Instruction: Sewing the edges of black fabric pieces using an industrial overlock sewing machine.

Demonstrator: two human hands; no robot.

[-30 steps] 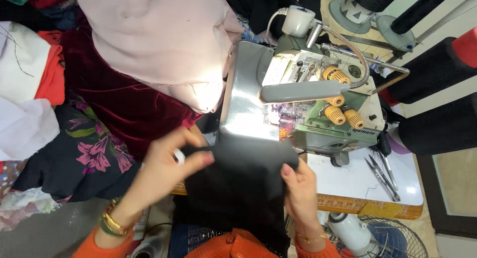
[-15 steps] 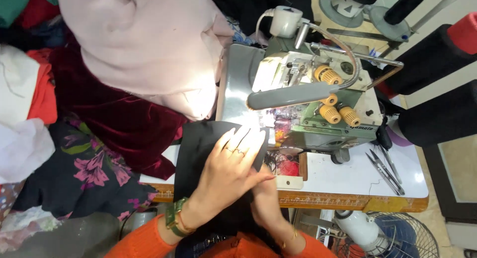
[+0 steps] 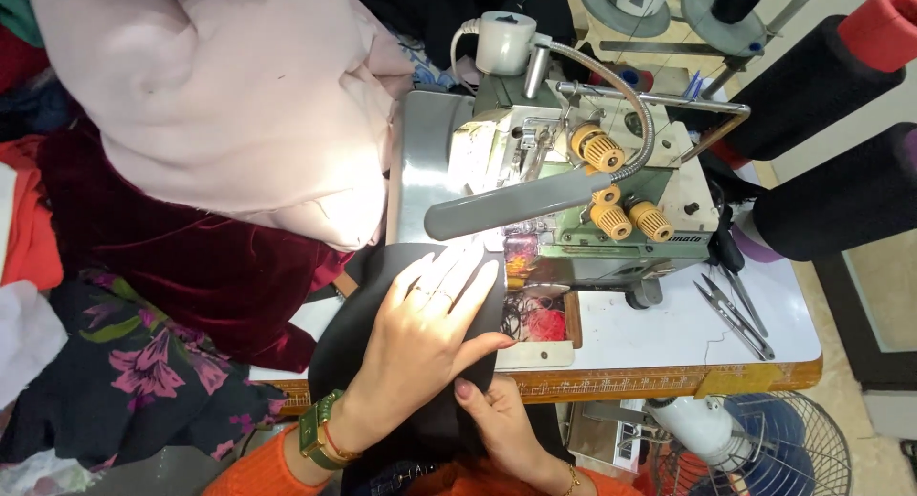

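Left hand (image 3: 425, 329) spread flat, palm down, pinning black fabric (image 3: 382, 305) at table's (image 3: 669, 329) front edge, feeding toward overlock machine (image 3: 573, 200). Right hand (image 3: 501, 424) below, fingers pinching fabric's near edge, keeping it taut. Lamp lights seam line. Snips (image 3: 731, 314) lie at right edge.

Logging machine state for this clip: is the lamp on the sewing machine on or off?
On. The grey lamp throws a bright glare on the metal plate and the pink cloth beside it.
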